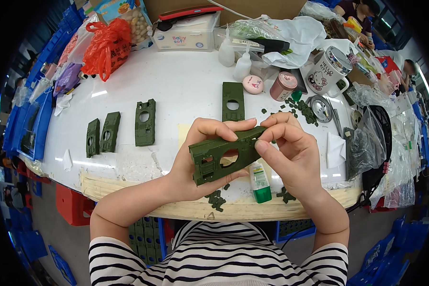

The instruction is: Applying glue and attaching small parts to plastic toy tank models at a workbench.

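My left hand (188, 162) grips a dark green plastic model vehicle hull (209, 164), tilted above the front of the table, its round opening facing me. At the hull's right end, my right hand (291, 152) has thumb and forefinger pinched together against the surface. Whatever sits between those fingertips is too small and covered to name. Just below the hull lies a white glue bottle with a green cap (260, 183). Small dark green pieces (216, 200) are scattered beside it. Another green hull (233, 101) lies behind my hands.
Three more hulls (145, 122) lie to the left. Further right are loose green pieces (306, 112), a pink tin (283, 86), a white mug (326, 71) and tweezers (337, 123). Squeeze bottles (243, 66), a plastic box (186, 38) and a red bag (107, 47) stand farther back.
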Demonstrator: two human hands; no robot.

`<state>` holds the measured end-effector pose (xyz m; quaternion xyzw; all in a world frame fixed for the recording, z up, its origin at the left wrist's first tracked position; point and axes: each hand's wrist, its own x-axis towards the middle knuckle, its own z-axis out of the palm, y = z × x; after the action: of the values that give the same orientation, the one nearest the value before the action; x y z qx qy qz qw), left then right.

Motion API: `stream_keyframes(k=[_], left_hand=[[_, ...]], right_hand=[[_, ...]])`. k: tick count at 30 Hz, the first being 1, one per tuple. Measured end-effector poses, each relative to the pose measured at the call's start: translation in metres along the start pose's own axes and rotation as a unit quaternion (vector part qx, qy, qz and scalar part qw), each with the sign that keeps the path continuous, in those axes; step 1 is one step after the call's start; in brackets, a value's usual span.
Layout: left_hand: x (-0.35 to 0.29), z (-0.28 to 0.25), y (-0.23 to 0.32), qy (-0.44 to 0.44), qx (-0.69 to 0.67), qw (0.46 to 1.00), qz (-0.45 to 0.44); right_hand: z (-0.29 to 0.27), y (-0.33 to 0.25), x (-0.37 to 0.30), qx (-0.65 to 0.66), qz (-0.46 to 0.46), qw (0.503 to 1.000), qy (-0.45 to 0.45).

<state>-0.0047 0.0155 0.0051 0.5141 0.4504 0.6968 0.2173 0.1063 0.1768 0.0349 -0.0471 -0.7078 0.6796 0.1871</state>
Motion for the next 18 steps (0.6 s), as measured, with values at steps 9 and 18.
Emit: stream_keyframes(k=[9,18], left_hand=[[0.0019,-0.0043,0.0016,-0.046,0.057,0.997,-0.007],[0.0025,-0.0054,0.0019,-0.054,0.057,0.997,-0.013]], right_hand=[[0.0004,0.0026,-0.0004,-0.007,-0.013,1.0,0.0],[0.0,0.0047,0.0,0.001,-0.018,1.0,-0.002]])
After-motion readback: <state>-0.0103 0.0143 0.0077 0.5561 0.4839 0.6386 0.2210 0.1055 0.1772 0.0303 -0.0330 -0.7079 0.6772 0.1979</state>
